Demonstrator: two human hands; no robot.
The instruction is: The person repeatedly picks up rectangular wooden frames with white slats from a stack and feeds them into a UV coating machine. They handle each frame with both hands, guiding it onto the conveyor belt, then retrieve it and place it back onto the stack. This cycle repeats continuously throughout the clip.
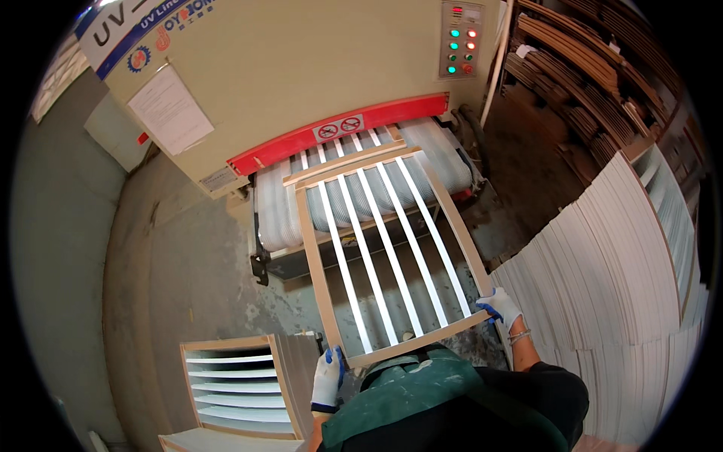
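Note:
A rectangular frame [413, 338] with brown edges and several white slats is held between my hands. My left hand [329, 377], in a white and blue glove, grips its near left corner. At the near right corner my right hand [500, 307], gloved alike, is closed on the frame's edge. The far end of this frame lies over the conveyor belt [275, 215] of a large beige machine [316, 60]. Just beyond it, a second slatted frame [346, 163] rests on the belt, partly hidden under the machine's red guard bar [339, 129].
Left of me stands a stack of slatted frames [237, 340]. On the right rise tall stacks of white-edged panels [587, 264]. Brown strips [572, 45] fill a rack at the back right. A control panel [461, 41] with lit buttons sits on the machine; a paper sheet [172, 109] hangs on its front.

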